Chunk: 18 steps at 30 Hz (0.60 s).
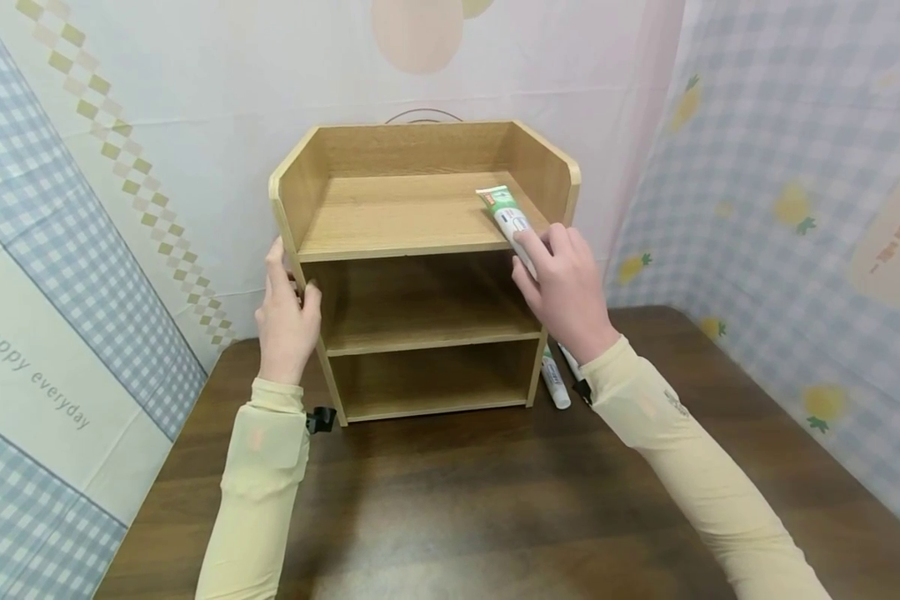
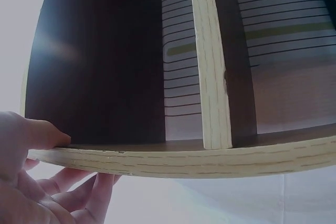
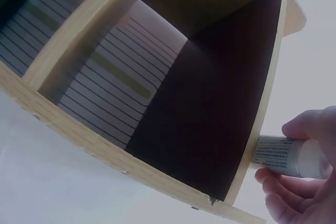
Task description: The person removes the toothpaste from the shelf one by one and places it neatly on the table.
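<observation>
A three-tier wooden shelf unit [image 1: 397,212] stands on the table, and its top tier has raised sides and a back. My left hand [image 1: 288,325] grips the unit's left side panel, with the thumb on the inner face and the fingers outside, as the left wrist view also shows. In my right hand [image 1: 570,287] a green-and-white toothpaste tube [image 1: 506,210] is pinched near its cap end. Its crimped end points up and away over the top tier's right front. The right wrist view shows the tube's white cap [image 3: 311,158] between thumb and fingers, overlapping the panel edge.
Another toothpaste tube [image 1: 555,385] lies on the dark wooden table [image 1: 450,500], close to the unit's lower right side. Beside it is a white item [image 1: 571,362], partly hidden by my right wrist. Patterned cloth [image 1: 195,75] hangs behind and at both sides.
</observation>
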{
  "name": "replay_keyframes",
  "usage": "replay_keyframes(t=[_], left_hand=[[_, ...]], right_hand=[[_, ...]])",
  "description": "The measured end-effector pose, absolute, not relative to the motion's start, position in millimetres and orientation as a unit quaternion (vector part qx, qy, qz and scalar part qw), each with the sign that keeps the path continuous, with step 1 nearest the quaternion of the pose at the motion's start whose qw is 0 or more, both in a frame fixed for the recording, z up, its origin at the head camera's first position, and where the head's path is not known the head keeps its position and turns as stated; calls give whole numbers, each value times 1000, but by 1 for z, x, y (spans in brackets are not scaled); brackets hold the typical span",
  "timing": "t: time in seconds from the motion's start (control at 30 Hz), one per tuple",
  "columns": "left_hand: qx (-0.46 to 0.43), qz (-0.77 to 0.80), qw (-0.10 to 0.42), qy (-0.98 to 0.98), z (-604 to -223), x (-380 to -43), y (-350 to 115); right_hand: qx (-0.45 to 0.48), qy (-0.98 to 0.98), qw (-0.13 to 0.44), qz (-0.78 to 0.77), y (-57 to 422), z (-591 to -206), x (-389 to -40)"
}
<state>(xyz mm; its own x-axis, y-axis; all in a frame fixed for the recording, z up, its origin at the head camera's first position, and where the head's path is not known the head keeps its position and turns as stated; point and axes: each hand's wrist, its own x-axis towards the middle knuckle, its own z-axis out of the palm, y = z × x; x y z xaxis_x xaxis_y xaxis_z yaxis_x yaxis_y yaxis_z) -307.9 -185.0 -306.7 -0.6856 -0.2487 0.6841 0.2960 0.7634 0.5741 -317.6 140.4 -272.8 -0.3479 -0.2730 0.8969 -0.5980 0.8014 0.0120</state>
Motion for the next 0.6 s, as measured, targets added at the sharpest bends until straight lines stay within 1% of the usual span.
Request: replay_keyframes(t=[0.6], left_hand=[[-19,-355,395,-847,-306,-305,-188]], right_hand=[[272,-811,489,170,147,-282,-298]])
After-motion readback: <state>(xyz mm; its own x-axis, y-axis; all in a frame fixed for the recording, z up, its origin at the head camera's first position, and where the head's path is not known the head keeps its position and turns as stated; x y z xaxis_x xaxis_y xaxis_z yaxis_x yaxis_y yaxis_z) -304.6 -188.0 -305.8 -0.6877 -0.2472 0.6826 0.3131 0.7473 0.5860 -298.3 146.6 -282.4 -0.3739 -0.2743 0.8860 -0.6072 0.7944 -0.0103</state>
